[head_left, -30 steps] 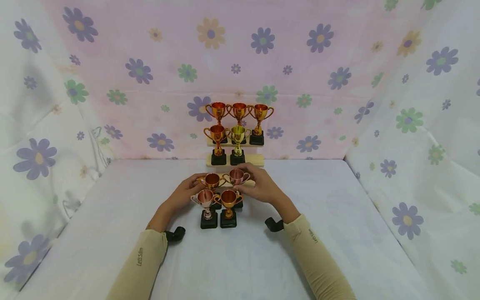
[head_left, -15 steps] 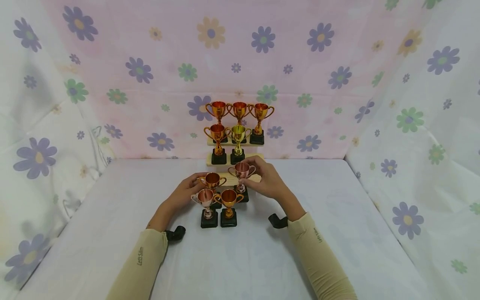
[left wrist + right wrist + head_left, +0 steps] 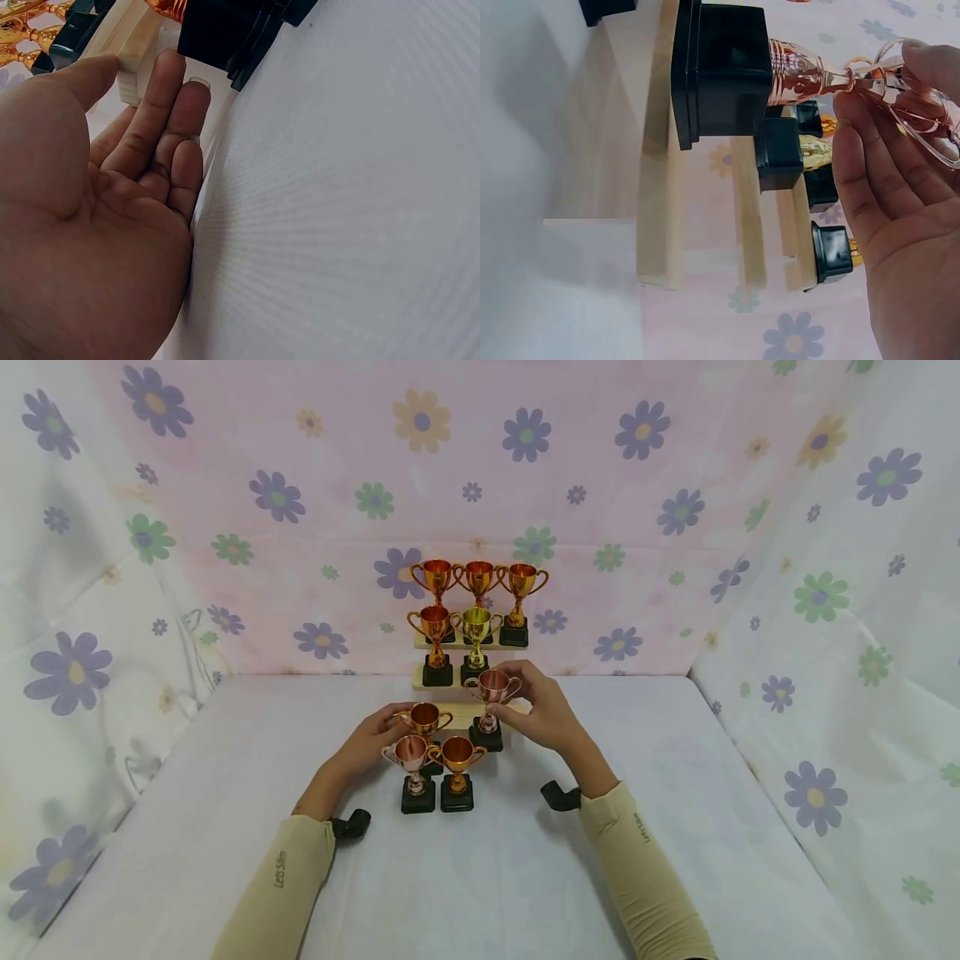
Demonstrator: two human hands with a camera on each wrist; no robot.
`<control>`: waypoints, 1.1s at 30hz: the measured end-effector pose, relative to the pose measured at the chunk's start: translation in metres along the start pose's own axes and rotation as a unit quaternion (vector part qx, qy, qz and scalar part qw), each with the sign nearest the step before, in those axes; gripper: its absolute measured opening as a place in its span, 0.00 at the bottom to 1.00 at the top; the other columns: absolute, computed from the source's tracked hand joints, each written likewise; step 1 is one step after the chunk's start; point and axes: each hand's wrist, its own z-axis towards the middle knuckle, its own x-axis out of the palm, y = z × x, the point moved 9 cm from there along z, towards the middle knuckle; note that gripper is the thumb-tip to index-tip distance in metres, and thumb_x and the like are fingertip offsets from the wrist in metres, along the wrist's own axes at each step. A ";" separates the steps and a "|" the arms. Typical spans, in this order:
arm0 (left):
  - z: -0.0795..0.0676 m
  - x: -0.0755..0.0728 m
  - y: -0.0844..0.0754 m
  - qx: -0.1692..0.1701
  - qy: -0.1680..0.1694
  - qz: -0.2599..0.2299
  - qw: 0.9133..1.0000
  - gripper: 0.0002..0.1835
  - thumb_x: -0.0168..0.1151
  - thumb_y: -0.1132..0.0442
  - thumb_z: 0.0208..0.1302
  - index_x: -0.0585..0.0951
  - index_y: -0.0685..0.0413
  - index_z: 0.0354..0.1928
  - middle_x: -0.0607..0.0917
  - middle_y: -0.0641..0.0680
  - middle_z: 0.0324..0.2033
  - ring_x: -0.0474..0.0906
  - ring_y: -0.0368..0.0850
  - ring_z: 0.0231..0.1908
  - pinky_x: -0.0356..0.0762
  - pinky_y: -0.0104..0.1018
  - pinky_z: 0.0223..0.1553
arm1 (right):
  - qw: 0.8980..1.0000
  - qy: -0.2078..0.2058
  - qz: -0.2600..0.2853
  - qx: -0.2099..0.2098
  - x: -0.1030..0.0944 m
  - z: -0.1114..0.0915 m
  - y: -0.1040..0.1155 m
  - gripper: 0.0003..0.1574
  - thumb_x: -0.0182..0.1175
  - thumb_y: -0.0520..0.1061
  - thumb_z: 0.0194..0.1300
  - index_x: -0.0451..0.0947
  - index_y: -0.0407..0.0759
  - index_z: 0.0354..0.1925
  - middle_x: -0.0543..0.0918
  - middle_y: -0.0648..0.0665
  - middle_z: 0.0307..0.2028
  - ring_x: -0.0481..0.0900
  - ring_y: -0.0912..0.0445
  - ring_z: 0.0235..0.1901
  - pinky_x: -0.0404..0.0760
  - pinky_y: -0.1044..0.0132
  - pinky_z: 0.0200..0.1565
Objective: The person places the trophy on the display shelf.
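Observation:
My right hand (image 3: 543,714) pinches a small rose-gold trophy cup (image 3: 492,687) with thumb and fingers at its cup and stem. In the right wrist view, its black square base (image 3: 731,71) overlaps the lowest step of the wooden stand (image 3: 656,217). The trophy stays upright. At the stand's left end, my left hand (image 3: 363,743) lies with its fingers loosely straight, its side low against the table and fingertips near the wood. Beside those fingertips stands an orange-gold trophy cup (image 3: 424,718). A pale rose trophy (image 3: 411,753) and another gold one (image 3: 457,753) stand in front.
On the upper steps, several gold trophies (image 3: 519,581) stand in two rows, including a yellow-gold one (image 3: 477,625) at the middle level. White cloth (image 3: 480,877) covers the table, and a flowered cloth (image 3: 322,568) hangs behind.
My right hand has carried the rose-gold trophy away from the front group, back and to the right, up to the stand's lowest step. The left hand has stayed in place.

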 end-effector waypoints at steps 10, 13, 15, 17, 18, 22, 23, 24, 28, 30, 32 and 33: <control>0.001 -0.001 0.001 -0.019 -0.007 -0.013 1.000 0.26 0.56 0.52 0.83 0.70 0.49 0.77 0.82 0.59 0.67 0.74 0.61 0.70 0.59 0.66 0.75 | 1.000 -0.018 -0.009 -0.014 -0.014 0.005 0.002 0.38 0.74 0.31 0.64 0.70 0.34 0.69 0.84 0.35 0.54 0.83 0.45 0.46 0.84 0.45 0.53; 0.002 0.000 0.001 -0.019 -0.005 -0.016 1.000 0.27 0.56 0.52 0.83 0.70 0.50 0.77 0.81 0.60 0.67 0.74 0.61 0.70 0.59 0.66 0.75 | 1.000 -0.021 -0.011 -0.014 -0.019 0.006 0.015 0.37 0.72 0.28 0.64 0.70 0.30 0.67 0.83 0.33 0.52 0.83 0.44 0.45 0.84 0.47 0.53; 0.002 0.000 0.000 -0.019 -0.004 -0.017 1.000 0.27 0.56 0.52 0.83 0.70 0.50 0.78 0.81 0.61 0.68 0.75 0.61 0.70 0.60 0.65 0.74 | 1.000 -0.023 -0.005 -0.012 -0.022 0.006 0.026 0.35 0.71 0.27 0.64 0.70 0.28 0.66 0.82 0.32 0.51 0.84 0.43 0.45 0.84 0.46 0.53; 0.003 0.001 0.001 -0.021 -0.001 -0.018 1.000 0.28 0.56 0.51 0.83 0.70 0.50 0.78 0.81 0.61 0.68 0.75 0.61 0.69 0.61 0.65 0.74 | 1.000 -0.026 -0.002 -0.011 -0.025 0.005 0.036 0.35 0.71 0.27 0.64 0.70 0.26 0.66 0.82 0.31 0.50 0.84 0.43 0.45 0.84 0.46 0.53; 0.003 0.002 0.001 -0.022 0.000 -0.019 1.000 0.28 0.57 0.50 0.83 0.69 0.50 0.78 0.81 0.61 0.67 0.76 0.61 0.69 0.62 0.65 0.74 | 1.000 -0.028 -0.001 -0.013 -0.026 0.005 0.039 0.34 0.71 0.27 0.64 0.70 0.26 0.65 0.82 0.31 0.50 0.84 0.43 0.45 0.84 0.45 0.53; 0.004 0.002 0.003 -0.026 0.002 -0.020 0.999 0.29 0.57 0.49 0.82 0.69 0.49 0.78 0.81 0.61 0.67 0.77 0.60 0.68 0.62 0.64 0.74 | 0.999 -0.036 -0.005 -0.012 -0.030 0.007 0.039 0.34 0.70 0.27 0.65 0.70 0.25 0.66 0.82 0.30 0.50 0.84 0.40 0.44 0.84 0.40 0.54; 0.004 0.002 0.003 -0.027 0.003 -0.020 0.999 0.29 0.57 0.49 0.82 0.69 0.49 0.78 0.81 0.61 0.67 0.77 0.60 0.68 0.62 0.64 0.74 | 0.999 -0.038 -0.005 -0.013 -0.032 0.007 0.039 0.34 0.70 0.27 0.65 0.70 0.25 0.65 0.82 0.29 0.50 0.84 0.40 0.44 0.84 0.40 0.54; 0.004 0.002 0.004 -0.029 0.002 -0.019 0.999 0.28 0.57 0.49 0.82 0.69 0.48 0.78 0.81 0.61 0.67 0.77 0.60 0.68 0.62 0.64 0.74 | 0.999 -0.040 -0.007 -0.013 -0.033 0.008 0.039 0.34 0.70 0.26 0.65 0.70 0.24 0.65 0.82 0.29 0.51 0.84 0.39 0.44 0.84 0.40 0.54; 0.002 0.001 0.005 -0.033 -0.002 -0.015 0.999 0.29 0.57 0.49 0.82 0.70 0.48 0.78 0.81 0.61 0.68 0.76 0.60 0.69 0.61 0.64 0.74 | 0.999 -0.044 -0.011 -0.014 -0.040 0.013 0.042 0.33 0.69 0.26 0.65 0.70 0.23 0.65 0.83 0.28 0.51 0.84 0.38 0.44 0.83 0.39 0.54; 0.002 0.000 0.006 -0.032 -0.004 -0.007 0.999 0.29 0.57 0.49 0.82 0.69 0.50 0.78 0.80 0.61 0.68 0.75 0.61 0.70 0.61 0.66 0.74 | 0.999 -0.042 -0.014 -0.012 -0.043 0.015 0.043 0.33 0.69 0.26 0.66 0.69 0.23 0.65 0.83 0.27 0.51 0.84 0.38 0.44 0.83 0.40 0.54; 0.001 -0.001 0.006 -0.032 -0.005 -0.009 0.999 0.29 0.57 0.49 0.82 0.69 0.50 0.78 0.81 0.61 0.68 0.75 0.61 0.70 0.61 0.65 0.74 | 0.999 -0.040 -0.021 -0.008 -0.046 0.017 0.042 0.33 0.69 0.27 0.66 0.69 0.23 0.65 0.83 0.28 0.51 0.84 0.38 0.45 0.84 0.40 0.54; 0.001 0.000 0.006 -0.032 -0.003 -0.011 0.999 0.29 0.57 0.50 0.82 0.69 0.50 0.78 0.81 0.61 0.68 0.75 0.62 0.70 0.61 0.65 0.74 | 0.999 -0.039 -0.024 -0.006 -0.048 0.017 0.041 0.33 0.69 0.27 0.65 0.70 0.23 0.65 0.83 0.28 0.51 0.84 0.38 0.45 0.84 0.40 0.54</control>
